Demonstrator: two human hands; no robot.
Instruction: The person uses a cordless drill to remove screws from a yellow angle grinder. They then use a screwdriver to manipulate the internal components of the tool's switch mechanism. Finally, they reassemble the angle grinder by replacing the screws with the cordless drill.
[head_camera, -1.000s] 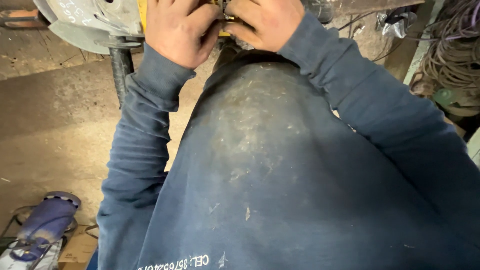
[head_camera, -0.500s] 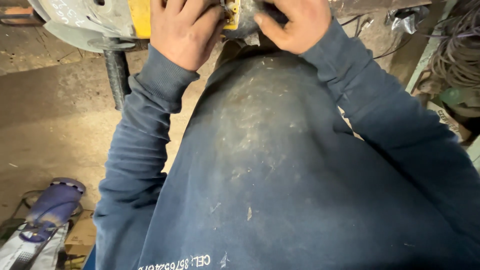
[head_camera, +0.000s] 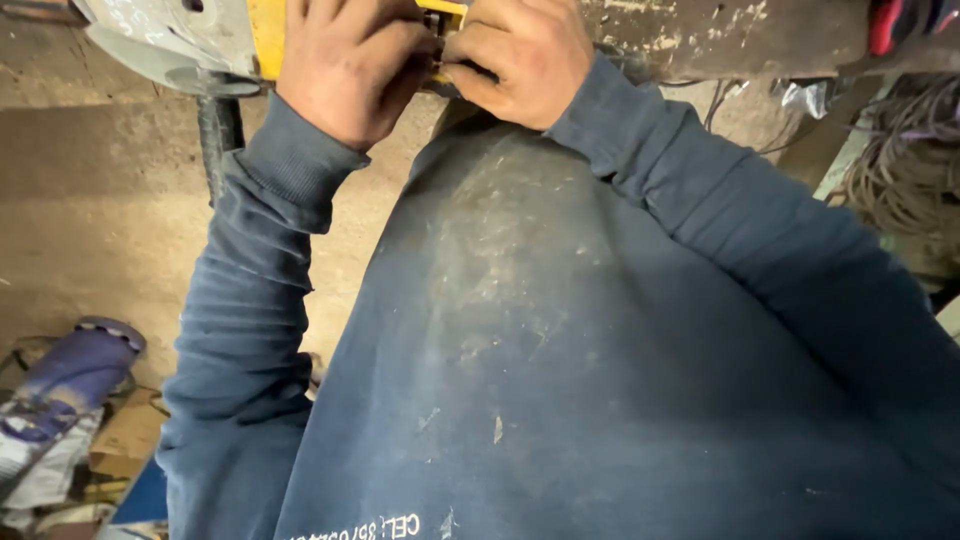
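I'm looking straight down my own chest here, and both hands are up at the far edge of the view, working on the yellow tool (head_camera: 268, 30). My left hand (head_camera: 345, 70) is curled over the yellow body, fingers folded down and gripping it, knuckles toward me. My right hand (head_camera: 525, 60) sits just beside it, touching it, fingers bent tight and pinching at a small yellow-and-dark part (head_camera: 445, 15) of the tool between the two hands; what exactly it pinches is hidden behind the knuckles. The tool sits at the far left, its yellow housing meeting a grey metal guard (head_camera: 150, 35) that runs off the top-left corner. A dark post (head_camera: 218, 130) drops down below the guard, beside my left sleeve. My dusty blue sweatshirt (head_camera: 560, 350) fills most of the near view. To the far right, a rough workbench edge (head_camera: 720, 35), with a tangle of cables (head_camera: 900, 160) hanging below it. Near left, on the dirt floor (head_camera: 90, 220), a purple-blue object (head_camera: 75, 365) lies among scraps.
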